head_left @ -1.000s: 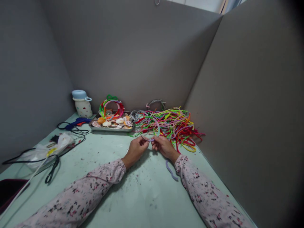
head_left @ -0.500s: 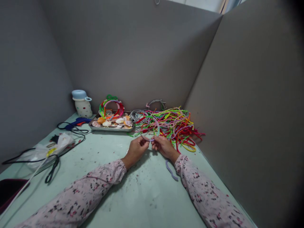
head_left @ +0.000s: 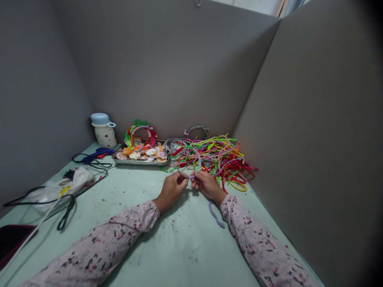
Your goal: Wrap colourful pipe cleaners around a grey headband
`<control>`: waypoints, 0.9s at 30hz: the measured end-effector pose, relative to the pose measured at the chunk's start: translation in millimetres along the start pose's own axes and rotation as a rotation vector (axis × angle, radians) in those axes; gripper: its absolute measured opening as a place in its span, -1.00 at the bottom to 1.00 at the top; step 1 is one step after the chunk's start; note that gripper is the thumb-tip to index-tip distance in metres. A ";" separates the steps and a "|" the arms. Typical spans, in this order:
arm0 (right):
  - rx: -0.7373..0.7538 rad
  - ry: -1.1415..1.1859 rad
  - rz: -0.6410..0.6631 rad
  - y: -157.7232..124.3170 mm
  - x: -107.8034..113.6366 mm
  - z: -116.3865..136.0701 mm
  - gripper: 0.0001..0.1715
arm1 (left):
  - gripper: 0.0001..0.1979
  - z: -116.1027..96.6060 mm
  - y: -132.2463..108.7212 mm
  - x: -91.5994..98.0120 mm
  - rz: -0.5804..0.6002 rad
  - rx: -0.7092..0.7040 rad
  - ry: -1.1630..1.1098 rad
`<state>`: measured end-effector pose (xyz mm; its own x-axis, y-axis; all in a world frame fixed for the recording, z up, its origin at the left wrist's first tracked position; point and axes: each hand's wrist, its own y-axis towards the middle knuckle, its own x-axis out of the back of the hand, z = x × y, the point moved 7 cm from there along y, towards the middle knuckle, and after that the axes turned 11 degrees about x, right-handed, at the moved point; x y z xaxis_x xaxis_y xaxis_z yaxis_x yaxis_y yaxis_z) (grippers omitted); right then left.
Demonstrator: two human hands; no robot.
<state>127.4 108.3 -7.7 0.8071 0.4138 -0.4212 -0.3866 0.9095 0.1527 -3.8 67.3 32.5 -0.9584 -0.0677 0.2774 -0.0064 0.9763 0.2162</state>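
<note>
My left hand (head_left: 172, 190) and my right hand (head_left: 207, 185) meet above the middle of the table, fingertips pinched a short gap apart. Between them runs a thin curved headband (head_left: 183, 174), with a lavender pipe cleaner (head_left: 216, 216) wound on it at the fingertips. The pipe cleaner's loose tail hangs below my right wrist. A pale green wrapped part (head_left: 199, 164) of the band seems to rise behind my right fingers; its far course blends into the pile of coloured pipe cleaners (head_left: 221, 153). My fingers hide the exact grip.
A metal tray (head_left: 140, 162) of seashells, with colourful wrapped headbands on top, stands at the back. Grey bare bands (head_left: 175, 145) lie beside it. Leftward are a bottle (head_left: 104, 133), a blue tool (head_left: 97, 154), black cords (head_left: 70, 211) and a plastic bag (head_left: 79, 179). Grey partitions (head_left: 167, 71) enclose the table.
</note>
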 end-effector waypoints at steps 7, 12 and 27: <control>-0.015 0.001 -0.017 -0.6 0.7 -0.6 -0.71 | -0.84 0.0 0.4 0.3 -0.018 0.001 0.003; -0.012 -0.003 -0.005 0.0 1.2 -0.8 -0.70 | -0.86 -0.4 -0.2 0.1 -0.014 -0.011 0.015; 0.123 -0.024 -0.140 5.5 13.4 6.8 -0.68 | -0.81 7.2 4.6 5.0 -0.041 0.056 0.001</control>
<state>139.2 119.2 -6.4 0.8601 0.2821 -0.4249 -0.2132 0.9557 0.2029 -10.7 73.0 28.1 -0.9567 -0.1082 0.2704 -0.0617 0.9826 0.1749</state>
